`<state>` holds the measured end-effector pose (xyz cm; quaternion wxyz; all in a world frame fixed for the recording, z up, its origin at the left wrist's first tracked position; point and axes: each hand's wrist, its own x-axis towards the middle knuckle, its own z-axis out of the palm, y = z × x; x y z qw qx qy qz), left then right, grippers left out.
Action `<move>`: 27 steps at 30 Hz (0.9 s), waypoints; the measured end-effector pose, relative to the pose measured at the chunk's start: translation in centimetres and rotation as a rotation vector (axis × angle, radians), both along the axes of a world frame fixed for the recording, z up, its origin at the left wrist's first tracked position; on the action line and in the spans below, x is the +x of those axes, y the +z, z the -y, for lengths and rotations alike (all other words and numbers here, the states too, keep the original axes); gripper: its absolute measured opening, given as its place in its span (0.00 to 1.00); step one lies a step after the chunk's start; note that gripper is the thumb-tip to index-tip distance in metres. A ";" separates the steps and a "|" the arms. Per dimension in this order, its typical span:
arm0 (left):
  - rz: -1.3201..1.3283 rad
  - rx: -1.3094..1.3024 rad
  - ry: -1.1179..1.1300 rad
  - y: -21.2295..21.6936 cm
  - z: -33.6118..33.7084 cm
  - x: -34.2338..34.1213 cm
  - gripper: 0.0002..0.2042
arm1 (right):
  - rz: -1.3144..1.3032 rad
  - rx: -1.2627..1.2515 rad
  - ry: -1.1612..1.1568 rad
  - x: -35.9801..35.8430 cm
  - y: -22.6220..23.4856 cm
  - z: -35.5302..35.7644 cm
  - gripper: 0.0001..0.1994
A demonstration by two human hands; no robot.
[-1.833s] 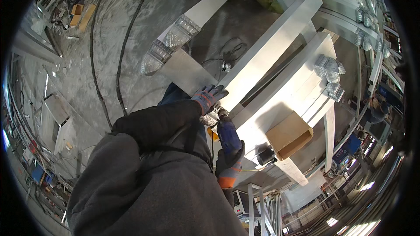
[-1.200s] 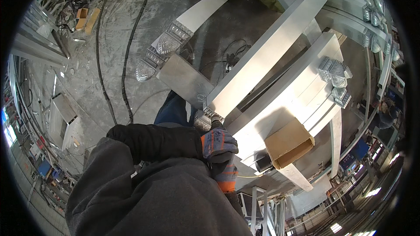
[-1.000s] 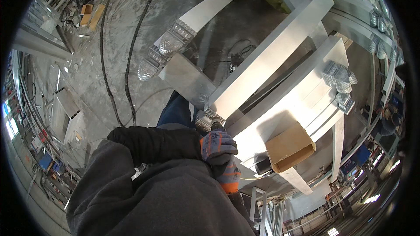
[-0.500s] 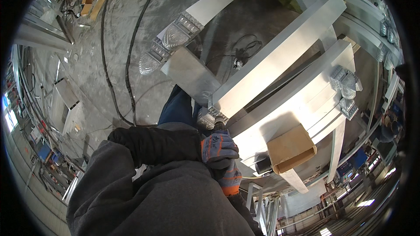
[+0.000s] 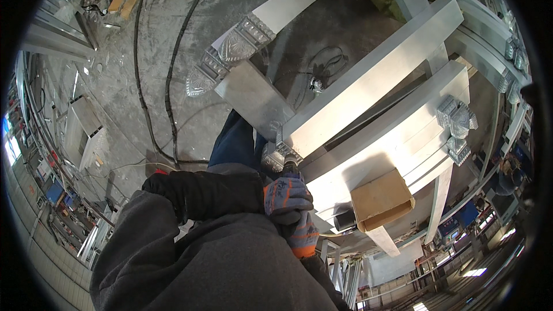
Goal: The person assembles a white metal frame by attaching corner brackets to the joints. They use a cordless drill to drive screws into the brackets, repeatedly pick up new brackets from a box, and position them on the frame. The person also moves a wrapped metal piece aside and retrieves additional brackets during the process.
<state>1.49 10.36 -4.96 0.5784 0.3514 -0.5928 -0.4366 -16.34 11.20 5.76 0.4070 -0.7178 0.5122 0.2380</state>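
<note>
Both of my hands wear grey gloves with orange trim and are closed, one just above the other, around a power drill. Only the drill's dark chuck end shows; my gloves hide its body. My left hand wraps round the front part, and my right hand grips behind and below it. The chuck end points at an embossed silver ornament on the near end of a long silver beam. A flat silver bar lies under that end, and my legs show beside it.
An open cardboard box and a black cup-like object rest on the beams to the right. A curved beam with a leaf-shaped ornament lies ahead. Dark cables cross the concrete floor at left.
The view has shifted slightly, so the beams sit a little lower and to the right. Both hands keep their grip on the drill at the ornament.
</note>
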 end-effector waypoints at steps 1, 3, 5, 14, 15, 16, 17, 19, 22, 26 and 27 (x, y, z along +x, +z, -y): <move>-0.004 0.003 -0.003 0.0 -0.1 0.0 0.18 | -0.011 0.017 -0.007 -0.1 0.0 0.0 0.30; -0.017 0.002 0.007 -0.1 -0.2 -0.1 0.18 | -0.013 0.014 -0.012 -0.1 0.0 0.0 0.30; -0.034 -0.007 0.036 -0.2 -0.3 -0.2 0.18 | -0.015 0.004 0.028 -0.1 0.1 0.1 0.30; -0.037 -0.017 0.084 -0.4 -0.1 -0.7 0.17 | -0.088 0.087 0.036 0.2 0.3 0.9 0.29; -0.026 -0.020 0.084 -0.5 -0.1 -0.6 0.17 | -0.072 0.064 0.046 0.3 0.3 0.9 0.29; -0.016 -0.023 0.084 -0.5 -0.1 -0.6 0.17 | -0.088 0.037 0.112 0.3 0.2 1.0 0.27; 0.003 -0.010 0.064 -0.5 -0.1 -0.5 0.17 | -0.085 -0.007 0.171 0.3 0.2 1.0 0.26; -0.053 -0.017 0.107 -0.5 -0.2 -0.4 0.18 | -0.104 -0.019 0.194 0.4 0.0 1.1 0.24; -0.047 -0.010 0.116 -0.7 0.0 -0.3 0.18 | -0.116 0.047 0.116 0.4 -0.1 1.3 0.23; -0.012 -0.019 0.035 -0.2 0.9 0.4 0.19 | -0.051 0.001 0.016 0.8 -0.5 1.7 0.22; 0.007 -0.008 -0.003 0.1 1.2 0.7 0.20 | -0.081 0.018 -0.007 0.9 -0.5 1.8 0.21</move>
